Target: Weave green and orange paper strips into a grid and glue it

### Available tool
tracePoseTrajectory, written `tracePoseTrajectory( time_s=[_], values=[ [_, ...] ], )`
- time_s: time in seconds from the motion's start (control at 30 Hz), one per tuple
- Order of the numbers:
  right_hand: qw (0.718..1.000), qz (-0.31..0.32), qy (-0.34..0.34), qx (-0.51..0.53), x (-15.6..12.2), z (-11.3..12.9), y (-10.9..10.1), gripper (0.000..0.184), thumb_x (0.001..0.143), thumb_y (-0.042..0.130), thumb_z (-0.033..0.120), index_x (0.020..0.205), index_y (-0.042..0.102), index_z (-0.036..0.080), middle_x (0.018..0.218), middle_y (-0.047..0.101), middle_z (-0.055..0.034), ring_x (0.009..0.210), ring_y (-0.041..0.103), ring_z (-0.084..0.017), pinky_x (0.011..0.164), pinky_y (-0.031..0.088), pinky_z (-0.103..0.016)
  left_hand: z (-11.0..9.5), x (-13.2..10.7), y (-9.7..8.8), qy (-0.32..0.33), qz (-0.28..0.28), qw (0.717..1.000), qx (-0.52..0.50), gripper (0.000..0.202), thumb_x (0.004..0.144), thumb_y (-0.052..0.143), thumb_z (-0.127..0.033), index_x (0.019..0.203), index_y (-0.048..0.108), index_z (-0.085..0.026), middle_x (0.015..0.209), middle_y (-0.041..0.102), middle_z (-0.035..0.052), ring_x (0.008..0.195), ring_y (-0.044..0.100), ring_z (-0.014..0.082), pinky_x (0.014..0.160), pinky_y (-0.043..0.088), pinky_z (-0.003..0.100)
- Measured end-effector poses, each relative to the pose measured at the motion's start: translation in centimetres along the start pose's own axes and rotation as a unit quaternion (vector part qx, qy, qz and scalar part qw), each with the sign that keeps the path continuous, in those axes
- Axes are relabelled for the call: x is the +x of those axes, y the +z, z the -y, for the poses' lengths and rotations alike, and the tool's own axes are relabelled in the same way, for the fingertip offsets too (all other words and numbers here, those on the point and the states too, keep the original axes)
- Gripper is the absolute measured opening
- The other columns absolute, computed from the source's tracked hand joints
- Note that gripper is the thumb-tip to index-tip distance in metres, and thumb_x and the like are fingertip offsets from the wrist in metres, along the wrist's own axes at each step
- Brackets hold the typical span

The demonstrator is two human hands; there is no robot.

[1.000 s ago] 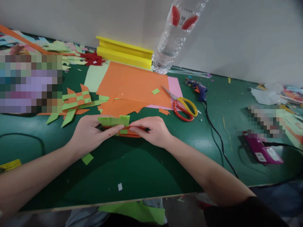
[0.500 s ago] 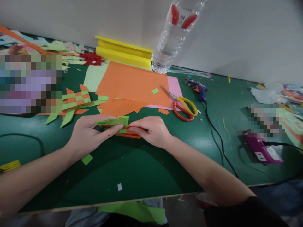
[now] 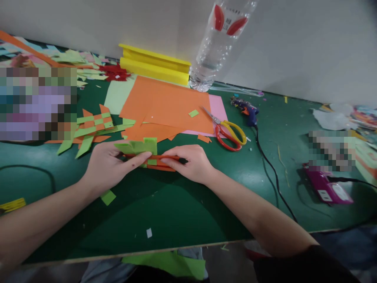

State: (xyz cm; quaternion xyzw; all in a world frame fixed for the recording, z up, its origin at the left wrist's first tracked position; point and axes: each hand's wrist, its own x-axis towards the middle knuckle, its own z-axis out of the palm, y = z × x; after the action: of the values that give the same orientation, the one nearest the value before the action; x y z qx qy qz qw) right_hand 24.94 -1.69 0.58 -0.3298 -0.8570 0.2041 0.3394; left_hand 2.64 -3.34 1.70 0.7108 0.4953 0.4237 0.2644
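As both hands (image 3: 106,163) pinch the paper weave (image 3: 161,168) between closed fingers, its green flap (image 3: 135,147) stands higher than a second ago; the bottle label (image 3: 229,19) reads too blurred.

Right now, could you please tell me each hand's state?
Left hand: closed, holding the folded green-and-orange paper piece toward its left end.
Right hand: closed, pinching the same piece toward its right end.

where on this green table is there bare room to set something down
Mostly bare tabletop lies between the right hand, the scissors and the black cord. Another patch, between the left hand and the near edge, carries a green scrap and a white scrap. Crowded: behind the hands, with orange sheets and a woven piece.
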Motion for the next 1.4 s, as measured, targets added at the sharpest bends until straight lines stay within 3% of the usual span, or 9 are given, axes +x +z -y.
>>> tracePoseTrajectory(
  time_s=[0.4, 0.6, 0.77, 0.93, 1.07, 1.2, 1.3, 1.4],
  values=[
    [0.999, 0.013, -0.022, -0.037, 0.0, 0.0, -0.1, 0.026, 0.096, 0.054, 0.034, 0.089, 0.074, 0.019, 0.076, 0.077, 0.0006, 0.065, 0.069, -0.011, 0.062, 0.047, -0.019, -0.7, 0.0, 0.0, -0.02, 0.006, 1.0, 0.021, 0.014, 0.079, 0.072, -0.033, 0.082, 0.08, -0.023, 0.077, 0.078, -0.0013, 0.063, 0.073, 0.0161, 0.051, 0.056, 0.019],
    [1.0, 0.022, 0.004, -0.016, -0.1, 0.0, 0.0, 0.025, 0.094, 0.056, 0.035, 0.088, 0.074, 0.019, 0.074, 0.076, 0.0011, 0.062, 0.067, -0.01, 0.06, 0.046, -0.019, -0.4, 0.1, 0.0, -0.024, 0.006, 0.999, 0.022, 0.013, 0.078, 0.071, -0.034, 0.08, 0.079, -0.023, 0.069, 0.077, -0.0019, 0.055, 0.069, 0.0144, 0.044, 0.052, 0.019],
    [1.0, 0.013, -0.014, 0.012, 0.0, 0.1, 0.0, 0.017, 0.085, 0.068, 0.032, 0.093, 0.072, 0.018, 0.077, 0.076, 0.0013, 0.062, 0.067, -0.009, 0.059, 0.048, -0.019, -0.2, 0.1, 0.0, -0.013, -0.017, 1.0, 0.013, 0.012, 0.077, 0.071, -0.032, 0.076, 0.078, -0.022, 0.07, 0.076, -0.0015, 0.057, 0.07, 0.0151, 0.049, 0.054, 0.021],
    [0.999, -0.019, -0.035, -0.001, 0.1, -0.5, -0.2, 0.012, 0.089, 0.062, 0.023, 0.091, 0.073, 0.019, 0.086, 0.078, -0.0008, 0.075, 0.071, -0.012, 0.069, 0.054, -0.021, -0.3, -0.1, -0.1, -0.003, -0.002, 1.0, -0.004, 0.009, 0.077, 0.07, -0.028, 0.073, 0.076, -0.023, 0.075, 0.077, 0.0001, 0.066, 0.072, 0.0165, 0.061, 0.059, 0.024],
    [0.993, -0.052, -0.102, -0.035, 0.1, -1.6, -0.9, 0.015, 0.092, 0.059, 0.021, 0.098, 0.072, 0.019, 0.092, 0.078, -0.0039, 0.085, 0.073, -0.014, 0.078, 0.058, -0.027, -0.3, 0.2, -0.6, 0.083, 0.066, 0.992, -0.067, 0.01, 0.081, 0.068, -0.019, 0.083, 0.074, -0.027, 0.088, 0.078, -0.0012, 0.079, 0.073, 0.0152, 0.074, 0.061, 0.025],
    [0.97, -0.072, -0.195, -0.127, 0.1, -2.6, -1.7, 0.017, 0.093, 0.057, 0.017, 0.104, 0.07, 0.019, 0.098, 0.078, -0.0048, 0.094, 0.073, -0.017, 0.087, 0.058, -0.034, 0.2, 0.5, -1.0, 0.197, 0.138, 0.97, -0.04, 0.012, 0.088, 0.065, -0.02, 0.096, 0.072, -0.025, 0.1, 0.077, 0.0013, 0.096, 0.072, 0.0154, 0.093, 0.056, 0.029],
    [0.951, -0.041, -0.233, -0.199, 0.1, -3.0, -2.3, 0.021, 0.093, 0.051, 0.01, 0.104, 0.069, 0.016, 0.099, 0.078, -0.0053, 0.098, 0.072, -0.019, 0.088, 0.058, -0.036, 0.8, 0.5, -1.0, 0.251, 0.158, 0.955, -0.005, 0.013, 0.093, 0.061, -0.024, 0.101, 0.071, -0.022, 0.105, 0.076, 0.003, 0.102, 0.07, 0.0155, 0.103, 0.051, 0.033],
    [0.938, 0.005, -0.24, -0.249, 0.1, -3.1, -2.7, 0.022, 0.095, 0.049, 0.011, 0.104, 0.069, 0.015, 0.102, 0.077, -0.0057, 0.101, 0.071, -0.019, 0.088, 0.059, -0.036, 1.6, 0.2, -0.7, 0.285, 0.16, 0.944, 0.038, 0.015, 0.094, 0.058, -0.023, 0.104, 0.069, -0.025, 0.108, 0.076, 0.0009, 0.105, 0.07, 0.0156, 0.101, 0.052, 0.032]
  ],
)
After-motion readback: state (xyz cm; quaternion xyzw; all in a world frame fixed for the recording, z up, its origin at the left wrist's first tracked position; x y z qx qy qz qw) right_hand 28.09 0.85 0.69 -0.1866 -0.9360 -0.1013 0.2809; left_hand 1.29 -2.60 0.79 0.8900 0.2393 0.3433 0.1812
